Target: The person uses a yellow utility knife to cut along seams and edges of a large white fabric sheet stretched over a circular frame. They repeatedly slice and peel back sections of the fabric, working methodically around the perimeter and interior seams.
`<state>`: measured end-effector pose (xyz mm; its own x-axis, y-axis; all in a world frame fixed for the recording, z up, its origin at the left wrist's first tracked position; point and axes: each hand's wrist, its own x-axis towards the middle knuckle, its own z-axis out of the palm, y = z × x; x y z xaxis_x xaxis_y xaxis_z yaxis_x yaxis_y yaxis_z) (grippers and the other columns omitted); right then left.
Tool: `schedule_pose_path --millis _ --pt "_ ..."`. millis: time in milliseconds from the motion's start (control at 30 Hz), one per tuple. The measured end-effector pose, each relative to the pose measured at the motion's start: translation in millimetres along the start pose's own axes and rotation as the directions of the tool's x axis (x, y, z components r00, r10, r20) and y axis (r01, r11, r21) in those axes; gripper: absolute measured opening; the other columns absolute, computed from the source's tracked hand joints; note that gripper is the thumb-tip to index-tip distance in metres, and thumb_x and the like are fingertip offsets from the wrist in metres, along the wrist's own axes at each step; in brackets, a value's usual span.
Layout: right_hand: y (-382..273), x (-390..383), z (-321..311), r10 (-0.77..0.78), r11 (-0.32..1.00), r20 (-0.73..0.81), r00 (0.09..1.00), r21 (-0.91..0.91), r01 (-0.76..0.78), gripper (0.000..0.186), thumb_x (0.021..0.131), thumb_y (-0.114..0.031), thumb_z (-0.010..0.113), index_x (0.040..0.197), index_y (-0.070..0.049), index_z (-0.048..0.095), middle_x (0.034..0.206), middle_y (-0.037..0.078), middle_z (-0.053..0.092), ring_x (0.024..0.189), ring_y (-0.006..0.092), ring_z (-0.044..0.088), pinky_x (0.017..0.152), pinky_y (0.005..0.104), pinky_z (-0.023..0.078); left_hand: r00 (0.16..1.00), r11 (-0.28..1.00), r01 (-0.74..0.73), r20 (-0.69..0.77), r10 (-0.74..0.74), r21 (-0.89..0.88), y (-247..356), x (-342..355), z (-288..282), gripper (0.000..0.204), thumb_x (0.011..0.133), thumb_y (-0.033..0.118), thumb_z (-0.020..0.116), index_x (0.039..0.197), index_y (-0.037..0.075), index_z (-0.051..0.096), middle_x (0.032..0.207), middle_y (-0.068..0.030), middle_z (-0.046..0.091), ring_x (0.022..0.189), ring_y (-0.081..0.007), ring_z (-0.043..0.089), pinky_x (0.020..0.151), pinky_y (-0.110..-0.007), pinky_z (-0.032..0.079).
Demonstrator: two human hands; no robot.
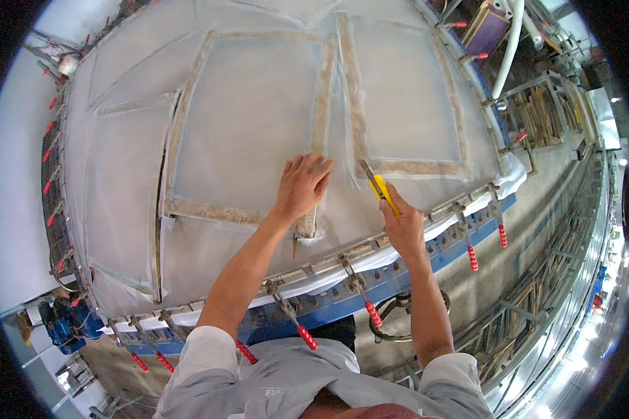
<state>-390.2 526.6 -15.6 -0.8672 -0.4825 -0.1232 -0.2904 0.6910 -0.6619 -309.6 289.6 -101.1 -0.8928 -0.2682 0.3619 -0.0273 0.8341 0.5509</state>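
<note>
My left hand (302, 185) rests on a translucent whitish sheet (244, 126) at the lower right of the middle rectangular frame, fingers slightly bent and apart, holding nothing visible. The sheet lies over pale brown rectangular frames (356, 105). My right hand (402, 223) grips a yellow utility knife (386, 195); its metal tip points up-left, close to the lower left corner of the right frame. I cannot tell whether the tip touches the sheet. A narrow dark gap (162, 167) runs between the left and middle panels.
Red-handled toggle clamps (307, 337) line the bed's edges above a blue beam (433, 251). A blue motor (61, 328) sits at lower left. A white hose (510, 49) hangs at upper right. Wood and metal lengths (531, 300) lie along the right. A black ring-shaped object (391, 334) is below.
</note>
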Motion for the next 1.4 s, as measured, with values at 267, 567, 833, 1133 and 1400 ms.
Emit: schedule_pose_path --millis 267,567,833,1133,1400 --pt "-27 11 7 0.037 0.996 0.061 0.997 -0.079 -0.032 0.039 0.100 -0.017 0.065 0.137 -0.008 0.065 0.072 0.020 0.062 0.059 0.0178 0.055 0.060 0.0352 0.049 0.995 0.995 0.094 -0.040 -0.095 -0.018 -14 -6 3 0.030 0.092 0.019 0.071 0.122 0.013 0.069 0.115 -0.0081 0.058 0.102 -0.0293 0.057 0.090 -0.045 0.046" --pt "-33 5 13 -0.030 0.984 0.020 0.999 -0.176 0.033 0.038 0.099 -0.013 0.065 0.137 -0.005 0.064 0.079 0.023 0.067 0.065 0.0307 0.066 0.063 0.0363 0.052 0.994 0.996 0.093 -0.064 -0.093 -0.009 -10 -3 4 0.025 0.091 0.017 0.071 0.115 0.011 0.070 0.114 -0.0076 0.058 0.102 -0.0294 0.058 0.089 -0.044 0.047" --pt "-29 -1 19 -0.011 0.991 -0.013 1.000 -0.137 0.009 0.040 0.099 -0.014 0.065 0.138 -0.007 0.063 0.083 0.024 0.068 0.071 0.0363 0.068 0.065 0.0416 0.053 0.992 0.996 0.085 -0.091 -0.087 -0.032 -10 -3 5 0.027 0.089 0.015 0.072 0.116 0.010 0.070 0.113 -0.0079 0.059 0.102 -0.0302 0.058 0.089 -0.045 0.047" --pt "-36 17 24 -0.032 0.976 0.009 0.999 -0.215 0.034 0.038 0.098 -0.015 0.064 0.136 -0.009 0.065 0.082 0.025 0.068 0.072 0.0381 0.069 0.066 0.0409 0.053 0.993 0.999 0.043 -0.105 -0.044 -0.008 -14 -5 8 0.029 0.089 0.014 0.071 0.117 0.009 0.068 0.111 -0.0089 0.059 0.102 -0.0302 0.058 0.089 -0.045 0.047" --pt "-69 52 23 -0.023 0.918 0.119 0.993 -0.390 0.068 0.031 0.099 -0.018 0.057 0.126 -0.007 0.067 0.086 0.026 0.069 0.082 0.0452 0.069 0.072 0.0523 0.055 0.993 0.998 0.055 -0.108 -0.056 -0.013 -17 -6 11 0.029 0.091 0.013 0.069 0.119 0.008 0.066 0.112 -0.0108 0.059 0.103 -0.0324 0.058 0.091 -0.047 0.046"
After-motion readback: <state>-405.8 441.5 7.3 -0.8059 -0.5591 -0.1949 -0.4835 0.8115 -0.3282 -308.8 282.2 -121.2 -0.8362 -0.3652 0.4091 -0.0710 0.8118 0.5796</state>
